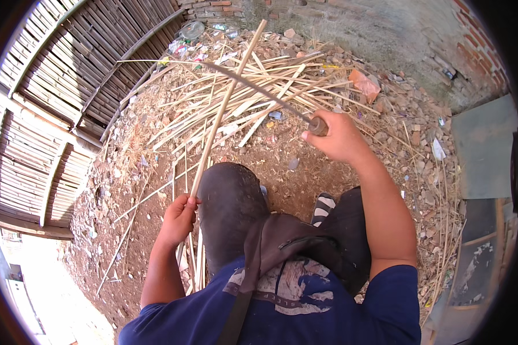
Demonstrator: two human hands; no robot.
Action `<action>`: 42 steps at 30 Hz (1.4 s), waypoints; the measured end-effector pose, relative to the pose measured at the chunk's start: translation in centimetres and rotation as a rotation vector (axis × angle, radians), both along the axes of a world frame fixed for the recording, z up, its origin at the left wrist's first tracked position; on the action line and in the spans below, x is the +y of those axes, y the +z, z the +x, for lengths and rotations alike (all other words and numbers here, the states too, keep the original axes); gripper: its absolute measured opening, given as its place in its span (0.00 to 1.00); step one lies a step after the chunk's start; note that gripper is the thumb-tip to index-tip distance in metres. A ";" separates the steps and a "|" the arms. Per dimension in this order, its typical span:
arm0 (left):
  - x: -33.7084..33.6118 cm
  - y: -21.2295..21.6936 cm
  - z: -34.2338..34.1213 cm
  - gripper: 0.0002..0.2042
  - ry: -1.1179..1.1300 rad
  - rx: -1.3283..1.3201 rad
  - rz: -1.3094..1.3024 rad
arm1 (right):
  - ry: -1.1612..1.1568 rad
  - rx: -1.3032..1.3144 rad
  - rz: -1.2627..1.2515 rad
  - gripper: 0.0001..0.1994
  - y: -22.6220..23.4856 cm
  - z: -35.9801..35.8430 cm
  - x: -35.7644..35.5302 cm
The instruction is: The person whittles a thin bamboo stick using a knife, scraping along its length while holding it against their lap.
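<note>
Left hand (pixel 179 219) grips strip (pixel 219 118) pointing forward (slanting right).

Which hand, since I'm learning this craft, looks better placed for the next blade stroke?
Right, probably: the right hand grips the handle of the long blade, while the left hand is busy holding the pale strip.

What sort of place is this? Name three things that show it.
Probably an outdoor yard used for rough work: the ground is littered dirt, an old brick wall stands behind, and a pile of strips lies in front.
</note>
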State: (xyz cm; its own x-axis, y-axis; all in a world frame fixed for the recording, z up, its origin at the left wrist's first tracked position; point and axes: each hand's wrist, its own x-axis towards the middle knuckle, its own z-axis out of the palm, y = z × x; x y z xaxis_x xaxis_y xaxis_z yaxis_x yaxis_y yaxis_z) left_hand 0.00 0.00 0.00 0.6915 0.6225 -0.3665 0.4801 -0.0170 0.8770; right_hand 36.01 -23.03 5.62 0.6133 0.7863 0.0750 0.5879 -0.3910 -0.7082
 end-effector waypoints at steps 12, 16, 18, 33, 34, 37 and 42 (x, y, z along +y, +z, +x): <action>-6.6 -0.8 10.6 0.15 -0.240 -0.116 -0.036 | 0.246 -0.181 -0.127 0.14 -5.0 -0.2 -1.9; -6.4 -3.5 11.8 0.16 -0.262 -0.155 0.105 | 0.191 -0.124 -0.138 0.13 -6.1 1.2 -2.7; -6.7 -3.5 12.1 0.16 -0.270 -0.133 0.231 | 0.202 -0.173 -0.093 0.13 -6.4 0.8 -2.5; -7.9 -1.1 12.2 0.14 -0.352 0.056 0.461 | 0.275 -0.113 -0.323 0.17 -7.6 -0.4 1.0; -7.9 -0.9 12.5 0.14 -0.376 0.070 0.478 | 0.265 -0.044 -0.306 0.17 -8.4 0.9 0.8; -7.8 -1.1 12.3 0.14 -0.399 0.061 0.448 | -0.019 0.116 -0.174 0.17 -9.2 4.3 -0.8; -7.9 -0.8 12.1 0.14 -0.374 0.052 0.473 | 0.004 0.044 -0.194 0.14 -8.6 2.6 -0.4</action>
State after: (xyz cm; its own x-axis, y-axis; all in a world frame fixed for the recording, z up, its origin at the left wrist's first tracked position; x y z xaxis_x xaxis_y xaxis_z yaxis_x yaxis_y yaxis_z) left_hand 12.07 -7.86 -0.82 0.8834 0.4444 -0.1484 0.4084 -0.5753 0.7087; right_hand 38.60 -23.45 -3.00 0.6094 0.7859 -0.1046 0.5600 -0.5200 -0.6450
